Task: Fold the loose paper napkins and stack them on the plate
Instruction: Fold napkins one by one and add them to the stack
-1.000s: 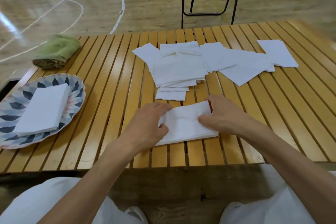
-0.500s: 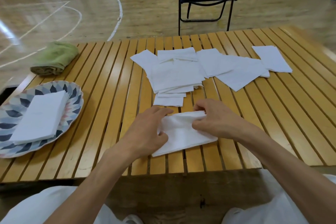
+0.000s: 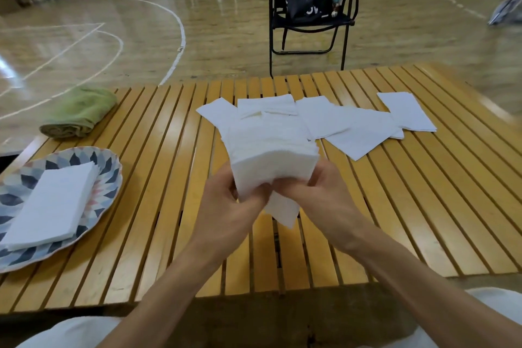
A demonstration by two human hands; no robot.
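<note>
I see my left hand (image 3: 226,206) and right hand (image 3: 319,198) each with a grip pinching one napkin (image 3: 271,161) above the tabletop (image 3: 158,178); the plate (image 3: 110,167) sits at nine o'clock.

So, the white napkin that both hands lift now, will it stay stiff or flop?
Probably floppy: the napkin bends over the left hand and right hand, and one corner hangs below them. It is likely very light, being thin paper. It may tear if pulled hard, so a gentle pinch seems wise.
</note>
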